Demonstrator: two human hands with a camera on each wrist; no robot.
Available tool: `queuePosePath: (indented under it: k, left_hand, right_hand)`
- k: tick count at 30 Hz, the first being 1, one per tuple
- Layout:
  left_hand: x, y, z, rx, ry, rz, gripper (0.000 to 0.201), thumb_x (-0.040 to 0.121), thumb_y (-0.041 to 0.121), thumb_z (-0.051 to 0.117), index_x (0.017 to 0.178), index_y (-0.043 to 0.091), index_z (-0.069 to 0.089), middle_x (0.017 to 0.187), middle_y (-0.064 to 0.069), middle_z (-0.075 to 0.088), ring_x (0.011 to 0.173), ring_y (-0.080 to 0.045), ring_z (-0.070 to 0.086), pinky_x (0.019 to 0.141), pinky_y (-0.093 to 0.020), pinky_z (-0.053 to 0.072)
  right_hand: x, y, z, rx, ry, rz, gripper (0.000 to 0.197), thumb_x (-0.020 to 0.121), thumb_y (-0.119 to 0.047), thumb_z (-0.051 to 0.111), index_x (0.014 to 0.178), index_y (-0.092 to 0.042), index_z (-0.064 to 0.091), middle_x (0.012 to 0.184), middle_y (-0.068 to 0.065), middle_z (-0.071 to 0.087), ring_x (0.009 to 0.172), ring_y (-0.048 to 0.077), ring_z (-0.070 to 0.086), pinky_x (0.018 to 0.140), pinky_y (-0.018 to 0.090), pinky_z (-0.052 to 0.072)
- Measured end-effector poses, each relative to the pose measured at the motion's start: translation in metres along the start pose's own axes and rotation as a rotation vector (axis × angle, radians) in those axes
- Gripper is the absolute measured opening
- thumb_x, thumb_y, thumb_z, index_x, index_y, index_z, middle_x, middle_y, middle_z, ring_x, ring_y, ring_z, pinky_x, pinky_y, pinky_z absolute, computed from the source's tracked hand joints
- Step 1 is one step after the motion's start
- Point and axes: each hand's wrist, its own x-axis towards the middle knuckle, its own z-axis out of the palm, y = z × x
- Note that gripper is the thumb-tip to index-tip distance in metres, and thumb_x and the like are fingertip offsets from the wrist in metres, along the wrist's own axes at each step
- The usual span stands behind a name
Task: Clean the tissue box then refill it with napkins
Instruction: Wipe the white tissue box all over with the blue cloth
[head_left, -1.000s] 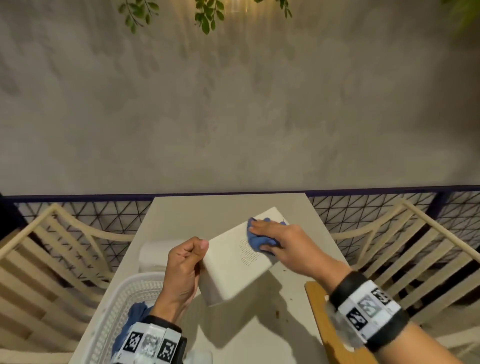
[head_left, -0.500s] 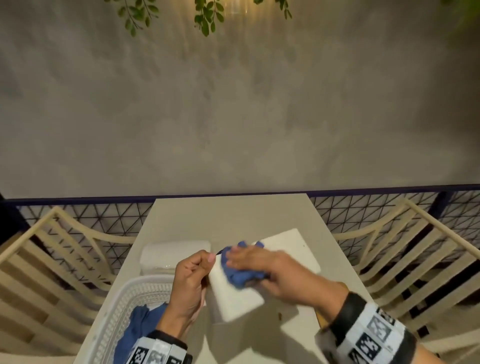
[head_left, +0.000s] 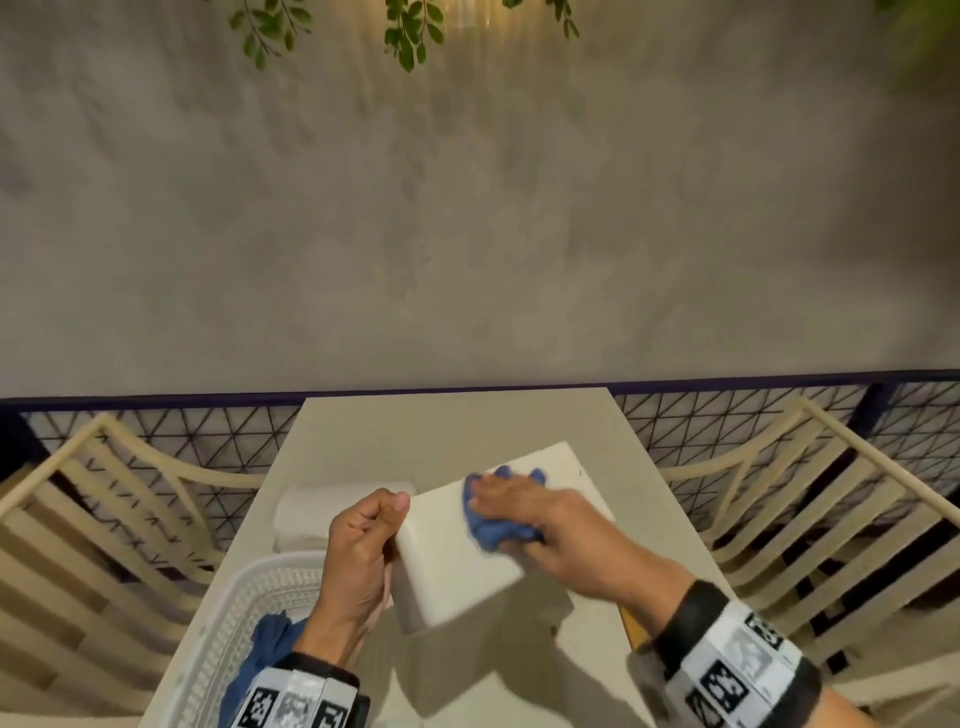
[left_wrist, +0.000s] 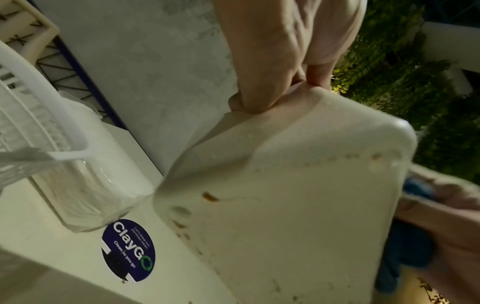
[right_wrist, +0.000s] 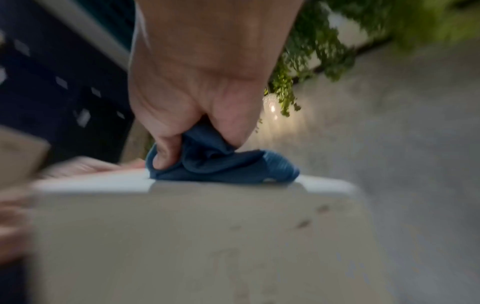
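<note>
Left hand (head_left: 358, 561) pinches the tissue box (head_left: 467, 551); right hand (head_left: 524, 514) grips the blue cloth (head_left: 493, 532). I'd scrub those near-side brown specks (left_wrist: 210, 197) too.

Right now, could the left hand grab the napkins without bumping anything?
Probably yes, once free. The left hand grips the box; the napkins lie beside it on the table, with nothing between.

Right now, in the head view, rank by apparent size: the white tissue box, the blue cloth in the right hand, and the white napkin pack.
1. White tissue box, largest.
2. White napkin pack, partly hidden by the left hand.
3. Blue cloth, mostly covered by the right hand; its true extent is unsure.
</note>
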Motion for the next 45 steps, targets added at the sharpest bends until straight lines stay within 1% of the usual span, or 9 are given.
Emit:
queuePosePath:
  k: [3,8,15,24,27,31,35,39,45]
  left_hand:
    - [-0.001,0.001,-0.005,-0.052,0.014,-0.024,0.038,0.057,0.040,0.082,0.048,0.017,0.052,0.049,0.004,0.044,0.049,-0.007,0.041,0.049,-0.019,0.038]
    - [-0.008,0.014,0.000,-0.022,-0.057,0.007,0.033,0.076,0.013,0.053,0.043,0.016,0.053,0.047,0.005,0.041,0.048,-0.007,0.038,0.047,-0.017,0.033]
    - [-0.004,0.013,-0.007,0.086,-0.084,-0.010,0.034,0.071,0.016,0.061,0.041,0.017,0.045,0.047,0.003,0.037,0.047,-0.010,0.032,0.048,-0.021,0.029]
    - [0.016,0.013,0.008,1.081,-0.508,-0.106,0.014,0.083,0.040,0.063,0.070,0.032,0.065,0.068,0.017,0.062,0.066,-0.001,0.054,0.064,-0.023,0.040]
    - [0.017,0.008,0.037,1.281,-0.495,-0.056,0.033,0.084,0.035,0.060,0.059,0.022,0.043,0.058,0.006,0.043,0.063,-0.018,0.042,0.059,-0.031,0.031]
    - [0.022,0.008,0.053,1.229,-0.253,-0.007,0.035,0.084,0.030,0.062,0.055,0.020,0.045,0.050,0.004,0.041,0.057,-0.018,0.039,0.055,-0.031,0.029]
    - [0.030,0.006,0.038,1.091,-0.268,-0.045,0.037,0.081,0.023,0.065,0.049,0.025,0.047,0.043,0.006,0.041,0.054,-0.018,0.039,0.058,-0.030,0.033]
    - [0.029,-0.004,0.034,1.071,-0.274,-0.071,0.031,0.082,0.029,0.063,0.054,0.022,0.052,0.050,0.007,0.051,0.057,-0.018,0.049,0.061,-0.031,0.037]
    - [0.024,-0.015,0.016,0.900,-0.202,-0.115,0.032,0.082,0.025,0.061,0.052,0.037,0.061,0.047,0.017,0.055,0.061,-0.016,0.050,0.064,-0.029,0.036]
  right_hand:
    - [-0.017,-0.010,0.008,0.031,-0.218,-0.149,0.035,0.084,0.004,0.056,0.117,-0.002,0.065,0.128,0.009,0.062,0.130,0.001,0.040,0.113,0.019,0.026]
    - [-0.006,0.023,-0.039,-0.124,0.070,0.232,0.043,0.089,-0.006,0.060,0.131,-0.015,0.055,0.132,-0.006,0.056,0.124,0.001,0.045,0.103,0.009,0.029]
    - [0.015,0.025,-0.051,-0.274,-0.316,0.316,0.033,0.090,-0.011,0.059,0.122,-0.016,0.051,0.120,0.002,0.055,0.106,0.016,0.048,0.091,0.026,0.039]
    - [0.015,0.015,-0.034,-0.455,-0.296,0.242,0.020,0.092,-0.013,0.055,0.112,-0.016,0.053,0.109,0.004,0.056,0.096,0.020,0.047,0.082,0.029,0.041]
    - [0.018,0.014,-0.026,-0.495,-0.259,0.221,0.023,0.092,-0.013,0.055,0.114,-0.017,0.051,0.110,0.005,0.056,0.097,0.021,0.047,0.082,0.030,0.041]
    - [0.015,0.007,-0.016,-0.371,0.043,0.221,0.026,0.088,-0.002,0.057,0.113,-0.006,0.056,0.110,0.010,0.060,0.103,0.025,0.052,0.086,0.031,0.043]
    - [-0.021,0.019,-0.006,-0.249,-0.020,-0.054,0.037,0.078,0.008,0.062,0.114,0.002,0.062,0.124,0.018,0.061,0.123,0.019,0.045,0.110,0.019,0.025]
    - [-0.013,0.030,-0.020,-0.194,0.195,0.108,0.030,0.084,-0.008,0.059,0.112,-0.002,0.065,0.120,0.014,0.065,0.117,0.020,0.055,0.107,0.008,0.027]
    - [-0.028,0.026,-0.010,-0.240,-0.145,-0.065,0.025,0.085,0.000,0.057,0.107,-0.005,0.068,0.118,0.011,0.066,0.117,0.020,0.054,0.103,0.029,0.037]
